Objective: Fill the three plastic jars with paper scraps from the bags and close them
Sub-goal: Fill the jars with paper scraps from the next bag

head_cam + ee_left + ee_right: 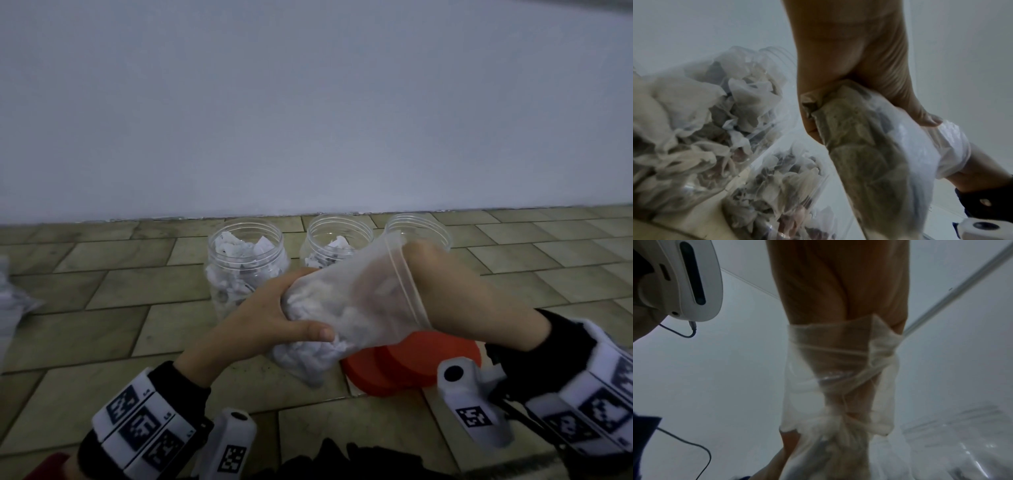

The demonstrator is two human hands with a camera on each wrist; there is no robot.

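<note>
Three clear plastic jars stand in a row by the wall. The left jar (245, 260) is packed with paper scraps, the middle jar (337, 240) holds some, and the right jar (421, 229) shows none. In front of them my left hand (298, 305) grips the lower end of a clear plastic bag (346, 346) of paper scraps. My right hand (359, 294) is pushed inside the bag past the wrist, and the cloudy plastic blurs its fingers. From the right wrist, the bag (838, 426) wraps the hand (838, 369).
Red jar lids (411, 363) lie on the tiled floor under the bag. Another bag of scraps (10, 301) shows at the left edge. A pale wall (308, 102) rises right behind the jars.
</note>
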